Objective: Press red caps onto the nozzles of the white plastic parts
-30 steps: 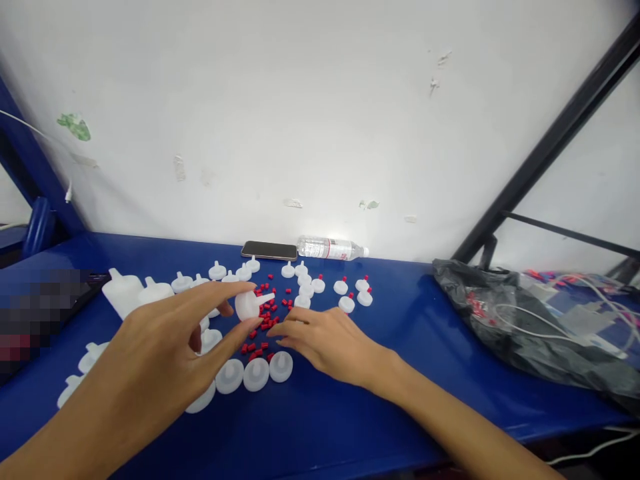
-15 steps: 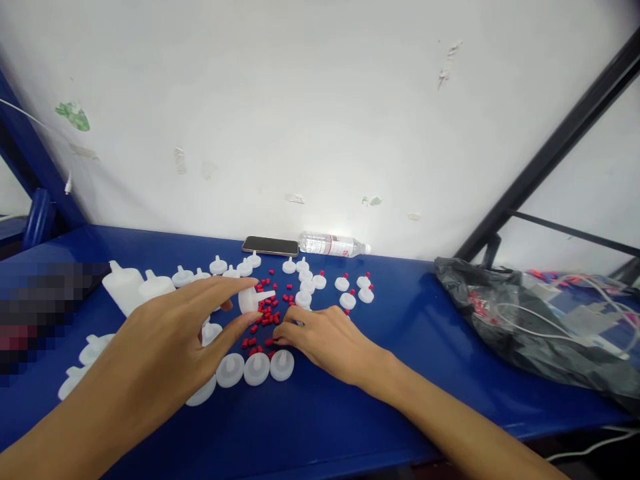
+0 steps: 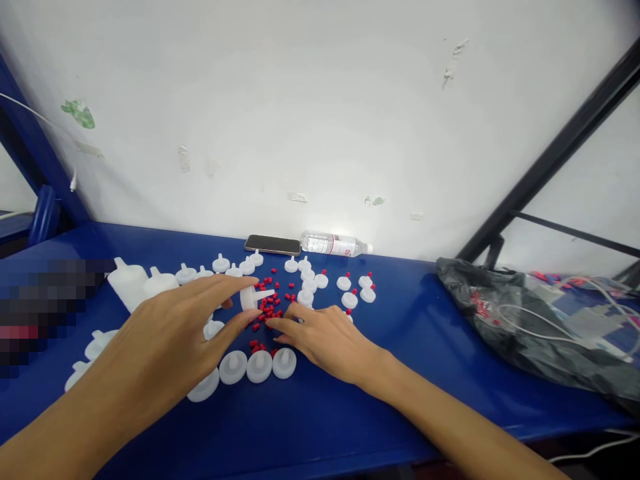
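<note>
Left hand clamps white nozzle cap between worktop's far and near edges. Right hand beside red caps; grip cannot be determined.

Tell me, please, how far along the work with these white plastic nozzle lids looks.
Apparently done: several round white plastic lids at right, their spouts tipped red. In hand: the left hand pinches a white plastic lid with a bare spout; the right hand is beside small red cylindrical caps, its grip unclear. Probably left: the many bare white lids.
</note>
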A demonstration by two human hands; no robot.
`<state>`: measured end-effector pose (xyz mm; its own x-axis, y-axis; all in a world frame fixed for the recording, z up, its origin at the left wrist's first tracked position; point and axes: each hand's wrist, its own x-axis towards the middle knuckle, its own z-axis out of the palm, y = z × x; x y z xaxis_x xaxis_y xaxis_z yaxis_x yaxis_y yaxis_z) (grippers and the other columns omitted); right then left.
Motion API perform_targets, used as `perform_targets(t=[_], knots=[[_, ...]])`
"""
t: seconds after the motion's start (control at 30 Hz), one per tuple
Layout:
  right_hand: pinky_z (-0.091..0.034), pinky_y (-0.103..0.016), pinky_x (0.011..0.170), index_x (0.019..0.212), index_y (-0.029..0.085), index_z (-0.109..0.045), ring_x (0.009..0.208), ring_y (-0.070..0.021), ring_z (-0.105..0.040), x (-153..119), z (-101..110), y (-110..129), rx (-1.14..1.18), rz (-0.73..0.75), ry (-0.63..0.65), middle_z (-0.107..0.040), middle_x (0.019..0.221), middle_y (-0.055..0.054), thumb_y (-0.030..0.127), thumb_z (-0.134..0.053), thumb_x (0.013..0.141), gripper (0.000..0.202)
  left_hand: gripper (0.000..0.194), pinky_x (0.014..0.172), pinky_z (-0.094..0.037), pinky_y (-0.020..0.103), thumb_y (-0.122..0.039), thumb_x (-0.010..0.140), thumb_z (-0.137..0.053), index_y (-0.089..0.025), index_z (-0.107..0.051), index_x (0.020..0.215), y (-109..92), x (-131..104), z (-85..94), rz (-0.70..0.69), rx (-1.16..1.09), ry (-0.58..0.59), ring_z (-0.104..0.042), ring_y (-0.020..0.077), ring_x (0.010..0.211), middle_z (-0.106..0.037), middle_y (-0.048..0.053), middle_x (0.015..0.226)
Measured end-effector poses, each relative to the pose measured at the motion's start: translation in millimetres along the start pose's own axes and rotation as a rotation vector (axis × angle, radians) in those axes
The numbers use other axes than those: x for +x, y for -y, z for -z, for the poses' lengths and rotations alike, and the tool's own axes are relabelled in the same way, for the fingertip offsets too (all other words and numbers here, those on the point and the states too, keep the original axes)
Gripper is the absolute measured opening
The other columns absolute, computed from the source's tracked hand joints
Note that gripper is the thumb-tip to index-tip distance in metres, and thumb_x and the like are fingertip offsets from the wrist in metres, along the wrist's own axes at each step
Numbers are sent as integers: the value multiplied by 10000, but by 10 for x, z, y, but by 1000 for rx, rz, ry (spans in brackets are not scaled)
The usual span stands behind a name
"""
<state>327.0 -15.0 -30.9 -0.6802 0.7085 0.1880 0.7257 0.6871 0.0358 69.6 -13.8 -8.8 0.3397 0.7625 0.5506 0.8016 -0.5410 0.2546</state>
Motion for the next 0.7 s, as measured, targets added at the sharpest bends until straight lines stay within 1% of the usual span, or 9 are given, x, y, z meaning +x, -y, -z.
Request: perform_targets(t=[0.13, 0.23, 0.37, 0.47, 0.53, 0.7], knots=[[-231, -322, 510, 1308, 250, -759, 733, -121, -668, -15, -20, -8, 11, -7, -19, -762, 1176, -36, 319, -522, 1176, 280, 439, 905, -614, 397, -625, 1059, -518, -390, -708, 1376, -7, -5, 7, 3, -8, 0, -803, 325, 1119, -842, -5, 1218], [-219, -327, 524, 1244, 237, -773, 718, -121, -646, -21, -8, -27, 21, -30, -23, -767, 1170, -30, 274, -554, 1161, 237, 454, 885, -621, 410, -635, 1054, -526, -378, -720, 1374, -2, 2, 13, 6, 1, 4, -809, 329, 1097, -845, 12, 1204], [-173, -333, 524, 1190, 234, -773, 703, -128, -637, -15, 9, -47, 1, -96, -5, -766, 1100, -27, 291, -563, 1159, 220, 455, 854, -628, 412, -621, 1050, -538, -362, -742, 1364, 0, 14, 8, 2, 7, 1, -816, 328, 1063, -853, 35, 1124], [-174, -332, 525, 1197, 233, -761, 740, -139, -667, -8, 32, -40, 1, -135, 13, -766, 1083, -24, 331, -564, 1161, 222, 479, 826, -634, 405, -649, 1054, -520, -355, -759, 1347, -22, 16, 8, -6, -4, -2, -821, 321, 1025, -854, 34, 1083], [-181, -330, 530, 1218, 227, -754, 771, -149, -688, -5, 52, -32, -4, -156, 22, -767, 1096, -30, 352, -576, 1156, 226, 508, 806, -637, 401, -672, 1057, -497, -349, -763, 1344, -39, 13, 11, -7, -5, 8, -824, 320, 1010, -853, 34, 1092], [-178, -329, 527, 1182, 222, -764, 736, -145, -682, -5, 72, -29, -42, -146, 51, -773, 1127, -40, 333, -538, 1170, 253, 486, 898, -638, 439, -661, 1067, -500, -367, -741, 1370, -35, -6, -2, 5, 16, 27, -810, 338, 1098, -850, 25, 1166]])
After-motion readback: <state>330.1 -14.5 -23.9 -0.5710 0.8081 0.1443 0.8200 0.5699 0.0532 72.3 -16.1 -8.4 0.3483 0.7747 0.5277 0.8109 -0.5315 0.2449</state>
